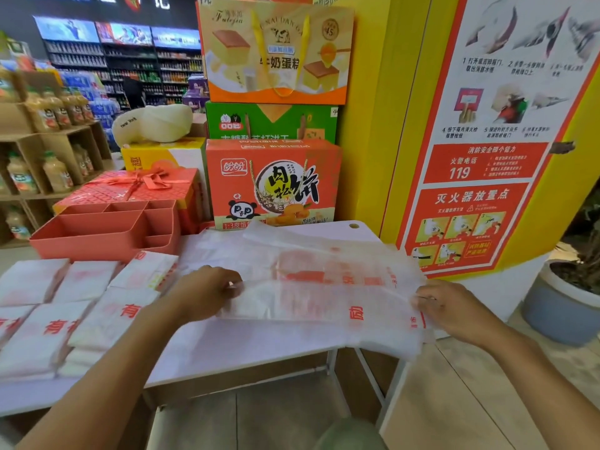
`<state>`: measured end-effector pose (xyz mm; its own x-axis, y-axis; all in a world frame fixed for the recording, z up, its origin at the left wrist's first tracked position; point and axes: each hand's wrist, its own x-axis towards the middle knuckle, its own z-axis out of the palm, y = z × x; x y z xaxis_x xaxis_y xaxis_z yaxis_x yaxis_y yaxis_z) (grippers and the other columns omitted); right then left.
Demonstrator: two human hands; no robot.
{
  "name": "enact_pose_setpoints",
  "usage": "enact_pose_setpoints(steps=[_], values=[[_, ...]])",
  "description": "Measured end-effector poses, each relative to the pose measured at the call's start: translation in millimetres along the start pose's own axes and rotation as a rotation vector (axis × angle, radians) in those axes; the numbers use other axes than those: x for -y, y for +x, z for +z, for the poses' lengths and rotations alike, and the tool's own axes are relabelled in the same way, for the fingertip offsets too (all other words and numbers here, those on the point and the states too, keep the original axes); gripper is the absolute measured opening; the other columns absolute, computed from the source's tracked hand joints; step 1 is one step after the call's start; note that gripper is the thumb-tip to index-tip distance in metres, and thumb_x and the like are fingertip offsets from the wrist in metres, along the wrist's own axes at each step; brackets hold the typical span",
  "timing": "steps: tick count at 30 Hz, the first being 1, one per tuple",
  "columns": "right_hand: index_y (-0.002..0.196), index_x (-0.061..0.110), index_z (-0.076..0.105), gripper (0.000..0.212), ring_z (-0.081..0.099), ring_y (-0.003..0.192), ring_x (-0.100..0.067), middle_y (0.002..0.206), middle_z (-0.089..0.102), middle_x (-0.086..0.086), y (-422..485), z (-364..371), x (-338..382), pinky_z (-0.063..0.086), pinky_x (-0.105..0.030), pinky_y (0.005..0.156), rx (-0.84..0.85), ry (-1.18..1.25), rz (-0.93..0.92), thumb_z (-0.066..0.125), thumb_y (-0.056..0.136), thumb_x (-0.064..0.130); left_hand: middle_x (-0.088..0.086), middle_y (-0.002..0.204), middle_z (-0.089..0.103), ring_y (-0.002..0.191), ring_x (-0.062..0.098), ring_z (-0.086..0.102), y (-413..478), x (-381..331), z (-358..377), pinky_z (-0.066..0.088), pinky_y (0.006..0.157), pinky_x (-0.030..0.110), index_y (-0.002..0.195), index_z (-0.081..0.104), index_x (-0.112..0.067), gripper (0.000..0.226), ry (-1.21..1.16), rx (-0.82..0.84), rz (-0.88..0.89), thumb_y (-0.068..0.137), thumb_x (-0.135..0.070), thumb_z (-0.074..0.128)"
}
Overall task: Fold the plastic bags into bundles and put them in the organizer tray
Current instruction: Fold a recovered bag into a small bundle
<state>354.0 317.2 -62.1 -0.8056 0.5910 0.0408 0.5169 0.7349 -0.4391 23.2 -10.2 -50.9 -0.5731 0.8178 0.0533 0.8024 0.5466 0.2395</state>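
Head view: left hand and right hand pinch plastic bag.

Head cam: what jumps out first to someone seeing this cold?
A translucent plastic bag with red print lies spread across the table, the left hand and right hand pinching its two ends. Left of it lie folded bundles, with the red organizer tray behind them. Bright snack boxes are stacked behind the table.

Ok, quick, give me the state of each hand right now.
Left hand: closed, pinching the left end of the plastic bag.
Right hand: closed, pinching the bag's right end.
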Motion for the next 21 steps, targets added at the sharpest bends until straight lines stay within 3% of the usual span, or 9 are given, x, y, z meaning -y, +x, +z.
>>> enact_pose_setpoints(steps=[1,3,5,7,9,11,15,18,21], values=[[0.073,0.024,0.066,0.032,0.062,0.08,-0.013,0.084,0.064,0.005,0.5,-1.9,-2.5,0.052,-0.036,0.073,0.0,-0.066,0.008,0.058,0.102,0.034,-0.012,0.081,0.073,0.066,0.002,0.068,1.7,4.2,-0.4,0.059,0.072,0.031,0.09,0.067,-0.034,0.019,0.032,0.027,-0.044,0.1,-0.021,0.056],[0.071,0.022,0.063,0.033,0.061,0.077,-0.013,0.081,0.064,0.006,0.7,-5.2,-6.5,0.05,-0.036,0.069,0.004,-0.171,0.043,0.06,0.1,0.036,-0.008,0.09,0.074,0.077,0.01,0.069,4.6,10.9,-1.5,0.058,0.074,0.033,0.085,0.065,-0.036,0.019,0.128,0.008,-0.107,0.096,-0.021,0.059],[0.076,0.024,0.063,0.025,0.06,0.079,-0.01,0.088,0.064,0.009,-0.7,-7.1,-5.8,0.048,-0.032,0.067,0.01,-0.236,0.084,0.062,0.098,0.036,-0.007,0.107,0.073,0.095,0.018,0.066,2.3,11.3,-0.7,0.053,0.077,0.032,0.101,0.067,-0.039,0.015,0.249,-0.112,-0.161,0.095,-0.027,0.061],[0.097,0.03,0.063,0.011,0.059,0.091,-0.01,0.109,0.063,0.011,-4.9,-6.8,1.7,0.047,-0.029,0.07,-0.022,-0.341,0.085,0.066,0.094,0.039,-0.007,0.115,0.07,0.108,0.021,0.062,-1.1,7.5,3.7,0.049,0.084,0.036,0.123,0.065,-0.036,0.036,0.424,-0.265,-0.124,0.09,-0.025,0.067],[0.129,0.031,0.057,0.038,0.055,0.115,-0.016,0.13,0.057,0.008,-5.3,-0.1,7.6,0.048,-0.035,0.089,-0.096,-0.466,0.016,0.068,0.093,0.039,-0.004,0.127,0.065,0.12,0.023,0.056,-3.8,-5.3,9.9,0.046,0.096,0.041,0.132,0.062,-0.031,0.05,0.528,-0.343,-0.035,0.083,-0.022,0.071],[0.145,0.031,0.046,0.051,0.046,0.131,-0.016,0.145,0.049,0.008,-4.9,9.5,21.7,0.042,-0.038,0.108,-0.124,-0.433,-0.057,0.063,0.097,0.037,-0.001,0.144,0.055,0.135,0.024,0.047,-4.0,-24.5,22.5,0.039,0.11,0.043,0.141,0.056,-0.031,0.05,0.416,-0.299,0.117,0.091,-0.028,0.066],[0.149,0.037,0.042,0.047,0.031,0.146,-0.009,0.158,0.035,0.017,-4.2,41.9,52.3,0.027,-0.033,0.119,0.091,-0.197,-0.176,0.047,0.104,0.049,-0.008,0.166,0.026,0.153,0.017,0.022,-0.4,-70.0,53.5,0.022,0.125,0.038,0.157,0.033,-0.034,0.056,0.027,-0.036,0.306,0.103,-0.047,0.044],[0.153,0.04,0.034,0.068,0.021,0.15,-0.005,0.161,0.027,0.022,-2.8,60.0,50.6,0.018,-0.033,0.122,0.11,-0.21,-0.205,0.032,0.095,0.073,-0.016,0.168,0.011,0.156,0.009,0.006,2.1,-78.0,74.4,0.007,0.128,0.039,0.161,0.016,-0.038,0.068,0.06,0.058,0.281,0.1,-0.066,0.028],[0.155,0.041,0.033,0.068,0.02,0.15,-0.003,0.162,0.025,0.023,-3.9,62.1,43.3,0.015,-0.028,0.122,0.073,-0.179,-0.189,0.033,0.095,0.073,-0.018,0.167,0.012,0.155,0.008,0.007,3.1,-70.7,77.2,0.006,0.128,0.039,0.161,0.018,-0.039,0.07,0.082,0.048,0.237,0.099,-0.071,0.025]])
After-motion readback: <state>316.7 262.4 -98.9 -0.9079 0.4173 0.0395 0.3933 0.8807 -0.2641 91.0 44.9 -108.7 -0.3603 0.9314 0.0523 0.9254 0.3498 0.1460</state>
